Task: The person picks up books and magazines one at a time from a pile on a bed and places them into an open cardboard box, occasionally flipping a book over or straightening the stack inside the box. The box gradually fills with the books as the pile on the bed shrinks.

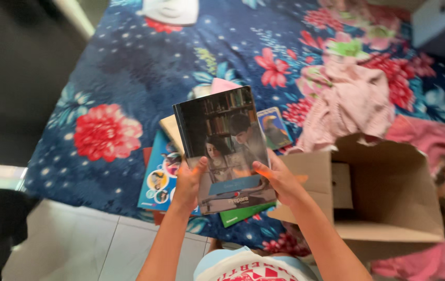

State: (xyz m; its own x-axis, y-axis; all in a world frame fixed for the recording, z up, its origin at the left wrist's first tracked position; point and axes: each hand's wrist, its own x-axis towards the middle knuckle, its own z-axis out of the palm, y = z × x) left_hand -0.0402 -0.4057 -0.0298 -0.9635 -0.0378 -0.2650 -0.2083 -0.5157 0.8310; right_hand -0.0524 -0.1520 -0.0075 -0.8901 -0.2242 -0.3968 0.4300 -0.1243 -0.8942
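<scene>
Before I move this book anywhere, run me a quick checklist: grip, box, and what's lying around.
1. Both hands on the book: ok; left hand and right hand hold its lower edge.
2. Book lifted off the pile of books: ok.
3. Box open: ok, flaps up.
4. Free space in box: cannot tell, inside mostly shadowed.
5. Pink cloth apart from box opening: ok, it lies behind it.
6. Grip firm: cannot tell.
</scene>
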